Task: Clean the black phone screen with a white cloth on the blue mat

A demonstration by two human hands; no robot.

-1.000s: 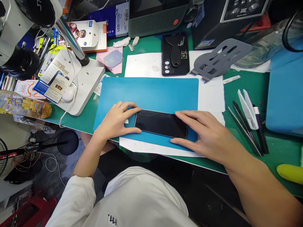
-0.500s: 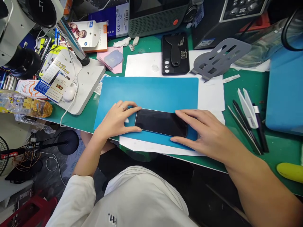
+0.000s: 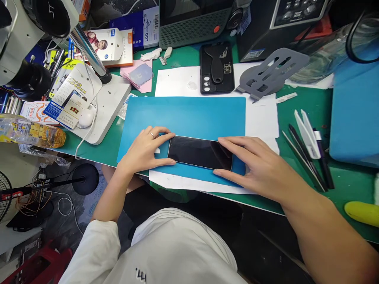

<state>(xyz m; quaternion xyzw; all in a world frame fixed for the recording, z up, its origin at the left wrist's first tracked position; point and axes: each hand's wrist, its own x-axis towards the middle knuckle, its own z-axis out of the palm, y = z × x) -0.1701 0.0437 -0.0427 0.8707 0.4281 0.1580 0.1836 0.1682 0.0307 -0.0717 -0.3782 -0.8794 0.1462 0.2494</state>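
A black phone (image 3: 197,152) lies screen up on a blue mat (image 3: 189,116) near the table's front edge. My left hand (image 3: 145,152) rests on the mat at the phone's left end, thumb and forefinger pinching that end. My right hand (image 3: 251,165) grips the phone's right end, fingers along its far edge and thumb at its near edge. White paper sheets (image 3: 263,118) lie under the mat.
A microscope stand (image 3: 103,102) with packages sits at the left. A black phone case (image 3: 217,69) and a grey stand (image 3: 271,75) lie behind the mat. Several pens and tweezers (image 3: 308,146) lie at the right, beside another blue mat (image 3: 353,114). A yellow object (image 3: 361,213) is at the near right.
Both hands stay on the phone's ends. The view has shifted slightly; nothing else has visibly moved.
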